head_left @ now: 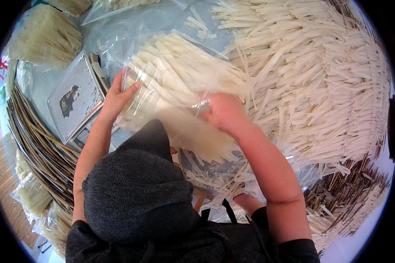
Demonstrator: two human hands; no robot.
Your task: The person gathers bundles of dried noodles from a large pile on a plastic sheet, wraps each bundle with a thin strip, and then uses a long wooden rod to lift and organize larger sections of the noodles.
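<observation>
A clear plastic bag (136,98) filled with pale, flat dried noodles (184,62) lies slantwise before me. My left hand (118,95) grips its left end, thumb on top and fingers around the far side. Blurred by motion, my right hand (225,110) is closed like a fist on the plastic at the bag's right side. Some noodle ends stick out at the right, close to a large heap of loose noodles (309,75). The brim of my cap hides the near left part of the bag.
Left of my forearm stands a weighing scale (74,98) with a worn metal pan. A bundle of long thin rods (39,141) curves beside it. Packed noodle bags (44,36) stand at the far left. Noodle scraps (217,180) and dark sticks (345,187) lie nearer my body.
</observation>
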